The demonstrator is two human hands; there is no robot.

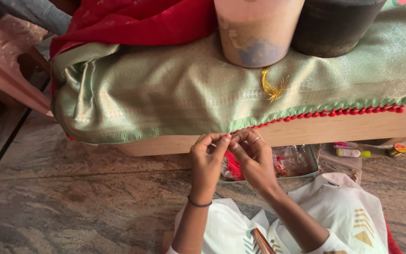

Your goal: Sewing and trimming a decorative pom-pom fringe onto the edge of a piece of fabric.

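A green and gold silk cloth (165, 89) lies draped over a low wooden table (353, 126). Small red tassels (334, 113) run along its hem from the middle to the right. My left hand (208, 160) and my right hand (253, 157) meet at the hem's edge, fingertips pinched together on the fringe threads where the red tassels end. My right hand wears a ring, my left wrist a dark band. A loose bunch of yellow thread (272, 87) rests on the cloth.
A pale tub (255, 30) and a dark tub (334, 26) stand on the cloth. Red fabric (132, 21) lies behind. On the stone floor sit a tray with bags of red thread (292, 162), a small bottle (352, 153), a little tin (399, 149). A comb (261, 241) lies on my lap.
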